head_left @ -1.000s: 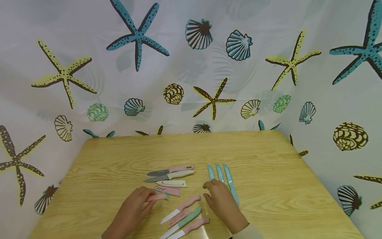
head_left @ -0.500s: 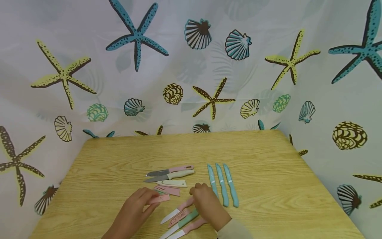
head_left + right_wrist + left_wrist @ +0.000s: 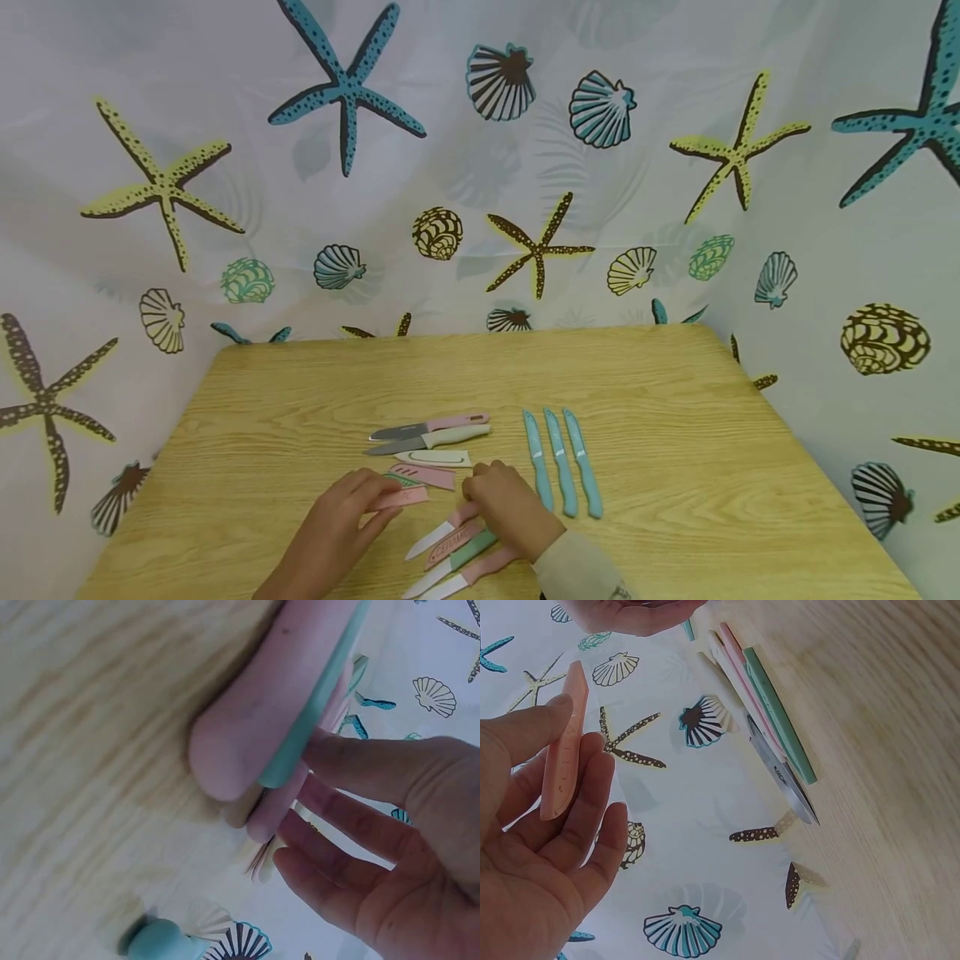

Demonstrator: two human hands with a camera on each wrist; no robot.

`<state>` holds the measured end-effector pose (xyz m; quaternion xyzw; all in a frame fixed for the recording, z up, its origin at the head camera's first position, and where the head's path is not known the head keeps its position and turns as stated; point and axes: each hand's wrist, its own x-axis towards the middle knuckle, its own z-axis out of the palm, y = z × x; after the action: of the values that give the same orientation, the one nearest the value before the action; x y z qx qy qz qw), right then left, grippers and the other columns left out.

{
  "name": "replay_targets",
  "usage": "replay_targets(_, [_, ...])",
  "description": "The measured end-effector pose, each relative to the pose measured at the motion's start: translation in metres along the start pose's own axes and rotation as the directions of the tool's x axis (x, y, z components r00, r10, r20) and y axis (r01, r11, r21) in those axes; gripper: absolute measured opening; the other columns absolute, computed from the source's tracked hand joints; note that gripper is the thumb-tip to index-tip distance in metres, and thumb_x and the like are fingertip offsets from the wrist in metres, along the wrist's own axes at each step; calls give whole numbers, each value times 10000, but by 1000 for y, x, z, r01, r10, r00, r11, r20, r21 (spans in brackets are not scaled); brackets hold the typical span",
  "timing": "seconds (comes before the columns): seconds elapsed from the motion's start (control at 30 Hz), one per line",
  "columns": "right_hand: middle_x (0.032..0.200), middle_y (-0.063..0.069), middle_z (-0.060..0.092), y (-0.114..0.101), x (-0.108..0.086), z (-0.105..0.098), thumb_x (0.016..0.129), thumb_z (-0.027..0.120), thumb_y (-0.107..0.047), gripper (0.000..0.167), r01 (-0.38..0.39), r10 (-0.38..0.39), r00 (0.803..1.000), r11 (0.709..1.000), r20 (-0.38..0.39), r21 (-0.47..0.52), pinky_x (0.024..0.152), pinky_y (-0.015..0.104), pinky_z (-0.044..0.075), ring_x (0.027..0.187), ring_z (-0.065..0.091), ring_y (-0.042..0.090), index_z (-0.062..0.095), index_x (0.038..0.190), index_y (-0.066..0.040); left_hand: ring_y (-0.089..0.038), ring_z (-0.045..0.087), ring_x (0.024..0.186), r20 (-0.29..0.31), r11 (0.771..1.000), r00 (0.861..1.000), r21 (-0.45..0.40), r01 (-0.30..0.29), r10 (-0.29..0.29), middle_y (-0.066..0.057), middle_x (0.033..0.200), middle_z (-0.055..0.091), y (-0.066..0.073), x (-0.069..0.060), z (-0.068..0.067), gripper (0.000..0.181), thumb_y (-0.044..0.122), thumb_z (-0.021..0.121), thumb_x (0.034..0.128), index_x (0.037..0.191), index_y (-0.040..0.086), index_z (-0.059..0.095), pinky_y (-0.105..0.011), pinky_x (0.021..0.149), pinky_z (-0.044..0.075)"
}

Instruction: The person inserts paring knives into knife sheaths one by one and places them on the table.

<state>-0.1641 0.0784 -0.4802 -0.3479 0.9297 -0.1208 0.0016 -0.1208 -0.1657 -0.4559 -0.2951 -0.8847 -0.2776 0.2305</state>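
Note:
My left hand (image 3: 341,512) holds a pink knife sheath (image 3: 564,757) between thumb and fingers, raised above the table in the left wrist view. My right hand (image 3: 513,508) pinches the handle of a pink-handled knife (image 3: 431,540), whose white blade points toward the lower left. Just nearer lie a pink sheath marked CERAMIC (image 3: 450,546), a green-handled knife (image 3: 474,547) and another pink-handled knife (image 3: 487,567). In the right wrist view, the nearest pink handle (image 3: 255,720) and the green handle (image 3: 307,727) partly hide the pinched handle (image 3: 270,814).
Behind my left hand lie a pink slotted sheath (image 3: 431,477), a green sheath (image 3: 405,481), a cream sheath (image 3: 435,458), and grey-bladed knives with cream (image 3: 457,435) and pink (image 3: 457,421) handles. Three blue knives (image 3: 562,467) stand side by side to the right. A patterned curtain (image 3: 420,292) surrounds the table.
My right hand has moved left from the blue knives onto the handle of the upper pink-handled knife and taken hold of it. The left hand keeps the pink sheath, turned slightly.

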Motion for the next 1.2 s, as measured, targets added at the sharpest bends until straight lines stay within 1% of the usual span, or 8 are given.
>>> replay_targets(0.17, [787,-31,576,8,-4,7,579,858,-561,556,210,-198,973,973,-121,95,659,177,405,674,442,65,680,855,-112,-21,576,808,17,1000,1000,-29,8,-7,103,895,609,-2,0,0,256,75,816,741,954,132,688,-139,663,501])
replay_targets(0.33, [898,61,565,18,-9,21,575,907,-282,556,560,-444,814,773,-376,299,782,160,392,803,484,123,620,998,-63,-38,591,819,12,999,1000,-44,-1,2,95,906,611,-3,0,1,271,49,815,733,959,120,684,-124,674,504])
replay_targets(0.4, [907,73,552,19,-10,22,551,915,-252,599,601,-463,779,744,-422,292,794,186,403,816,482,142,588,1017,-64,-43,594,819,7,999,1000,-50,-3,3,93,905,612,-3,0,1,276,43,816,729,959,119,684,-115,676,500])
replay_targets(0.47, [887,58,558,17,-10,20,528,926,-290,602,557,-435,805,788,-404,262,777,196,412,795,478,139,610,998,-85,-44,594,822,5,999,1000,-53,-2,3,93,906,611,-3,0,2,278,44,816,728,961,121,683,-106,679,494])
replay_targets(0.57, [803,-31,548,12,-9,12,551,869,-565,607,346,-317,914,935,-252,81,698,181,411,717,446,65,636,905,-129,-45,592,826,4,998,1000,-57,1,-1,92,908,612,-4,-1,2,283,44,816,728,965,124,683,-101,677,489])
replay_targets(0.67, [781,-89,546,8,-8,5,539,778,-736,692,175,-177,980,984,-86,-35,661,173,414,698,437,19,658,899,-157,-43,589,827,5,998,1000,-58,10,-9,90,912,613,-4,-1,3,287,40,816,727,966,128,684,-103,670,491])
replay_targets(0.97, [750,-30,585,9,-18,-10,766,774,-94,103,-29,21,998,987,-52,-157,604,164,499,642,592,90,677,797,-104,-48,602,823,3,998,998,-32,62,-62,74,915,624,-2,-2,4,262,39,815,730,955,110,702,-121,664,510])
replay_targets(1.2, [863,26,640,11,-34,-24,787,736,19,144,-84,78,989,996,-124,-39,656,183,537,755,661,173,687,898,-60,-52,603,825,-6,997,997,-2,80,-80,73,901,620,-3,-2,2,256,34,818,722,941,107,706,-122,660,511])
